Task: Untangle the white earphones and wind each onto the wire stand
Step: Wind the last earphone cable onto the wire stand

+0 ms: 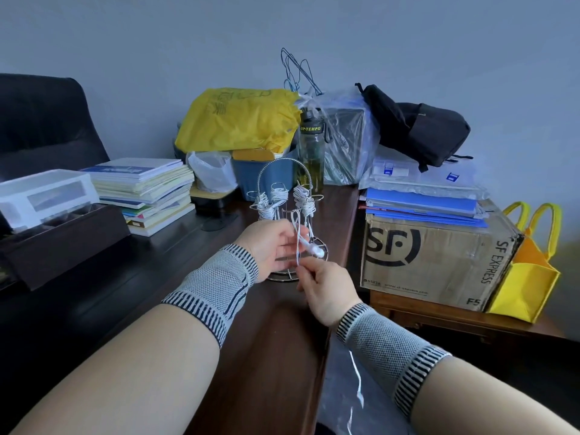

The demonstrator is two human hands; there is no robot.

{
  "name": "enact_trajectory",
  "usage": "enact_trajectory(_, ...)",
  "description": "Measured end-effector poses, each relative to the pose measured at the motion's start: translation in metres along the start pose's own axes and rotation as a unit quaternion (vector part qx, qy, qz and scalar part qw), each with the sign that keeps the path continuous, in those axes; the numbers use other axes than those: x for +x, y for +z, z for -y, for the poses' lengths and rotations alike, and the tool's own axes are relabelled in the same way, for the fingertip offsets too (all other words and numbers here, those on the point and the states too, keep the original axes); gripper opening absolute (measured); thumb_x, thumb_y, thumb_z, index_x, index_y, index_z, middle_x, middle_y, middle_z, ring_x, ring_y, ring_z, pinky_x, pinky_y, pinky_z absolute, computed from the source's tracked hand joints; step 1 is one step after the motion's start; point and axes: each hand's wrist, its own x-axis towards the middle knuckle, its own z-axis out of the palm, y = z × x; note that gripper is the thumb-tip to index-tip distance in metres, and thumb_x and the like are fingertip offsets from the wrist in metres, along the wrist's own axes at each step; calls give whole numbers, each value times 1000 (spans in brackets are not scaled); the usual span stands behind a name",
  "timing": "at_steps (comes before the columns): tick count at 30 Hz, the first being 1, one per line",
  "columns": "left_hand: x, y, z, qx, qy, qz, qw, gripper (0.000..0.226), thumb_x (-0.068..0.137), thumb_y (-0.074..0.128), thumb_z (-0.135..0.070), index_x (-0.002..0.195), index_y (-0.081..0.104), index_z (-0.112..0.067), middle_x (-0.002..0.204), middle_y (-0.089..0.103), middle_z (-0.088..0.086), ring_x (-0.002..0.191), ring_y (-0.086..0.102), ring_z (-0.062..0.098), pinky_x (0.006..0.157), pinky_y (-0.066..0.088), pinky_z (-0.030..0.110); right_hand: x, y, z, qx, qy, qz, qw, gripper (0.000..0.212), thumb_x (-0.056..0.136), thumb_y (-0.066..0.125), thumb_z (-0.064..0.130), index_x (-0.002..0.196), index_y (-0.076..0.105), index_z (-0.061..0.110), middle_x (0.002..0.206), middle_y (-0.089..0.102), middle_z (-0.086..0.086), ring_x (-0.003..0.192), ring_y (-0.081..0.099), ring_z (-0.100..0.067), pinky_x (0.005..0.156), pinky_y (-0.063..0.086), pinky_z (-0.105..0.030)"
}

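Observation:
The metal wire stand (284, 171) rises from the dark wooden desk (175, 277) with several white earphone cables (277, 196) wound on its arms. In front of it my left hand (270, 246) and my right hand (326, 287) meet at a loose white earphone (310, 246). My left fingers pinch its cable just below the stand's arms. My right fingertips pinch the cable lower down, and the earbud end sticks out to the right between the hands. Another stretch of white cable (356, 381) hangs below my right wrist, off the desk edge.
Stacked books (147, 189) and a white box (47, 193) lie at the left. Behind the stand are a yellow bag (238, 117), a water bottle (310, 146) and a black backpack (417, 127). A cardboard box (433, 259) and yellow tote (527, 271) stand on the right.

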Motion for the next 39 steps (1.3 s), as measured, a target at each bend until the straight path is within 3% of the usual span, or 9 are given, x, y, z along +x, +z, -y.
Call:
enact_trajectory(3,0,-2,-2,-12,-21,18,1000,24,90,43,-14,85,66,-11,74,67,0,65,61,13,64,44,28,3,0,-2,-7,21,1,1000,24,97,50,29,80,66,26,71,66,1,72,61,-19,71,45,-27)
enact_trajectory(6,2,-1,-2,21,-3,14,1000,16,92,53,-11,81,65,-12,65,59,0,73,56,15,65,44,29,13,-3,-7,42,75,-29,996,32,95,54,28,63,59,30,61,61,6,66,57,-14,66,39,-23)
enact_trajectory(12,10,4,9,58,69,-40,995,7,91,61,0,89,67,-5,87,66,16,68,65,21,59,58,30,30,-23,-5,144,105,-88,980,25,90,61,23,66,66,21,56,58,6,54,48,-9,58,41,-26)
enact_trajectory(16,15,2,20,139,134,-118,974,11,83,70,-25,78,78,-19,83,75,16,81,72,37,78,59,53,44,-34,7,155,79,-93,980,26,90,61,22,64,64,21,52,56,10,47,46,-3,54,40,-25)
enact_trajectory(21,16,2,25,157,176,-200,951,23,90,67,-25,77,76,-8,82,71,21,51,61,5,61,52,27,62,-44,20,145,67,-113,981,25,87,62,23,63,63,18,55,59,5,48,48,-9,55,43,-27)
enact_trajectory(25,18,3,30,81,174,-237,952,23,90,66,-19,69,75,-22,74,74,7,63,70,15,72,60,40,71,-50,26,150,77,-169,971,26,86,61,22,60,59,21,60,62,5,60,56,-13,64,51,-31)
enact_trajectory(29,22,4,35,81,186,-266,942,14,93,64,-19,94,78,-14,73,72,4,55,63,6,49,50,19,74,-56,29,130,77,-179,972,27,87,62,22,60,58,23,57,56,10,56,51,-7,59,43,-24)
enact_trajectory(33,27,6,38,72,208,-288,932,19,92,64,-15,107,75,-13,73,69,-8,58,66,1,62,57,21,76,-54,29,76,103,-127,984,22,88,62,26,69,66,17,63,63,3,63,58,-14,64,52,-28)
enact_trajectory(39,27,8,36,38,220,-275,935,27,96,59,-12,120,68,-17,88,64,-20,64,68,-1,54,49,11,80,-52,27,45,118,-116,985,19,86,61,23,71,69,15,63,65,1,61,59,-16,61,51,-27)
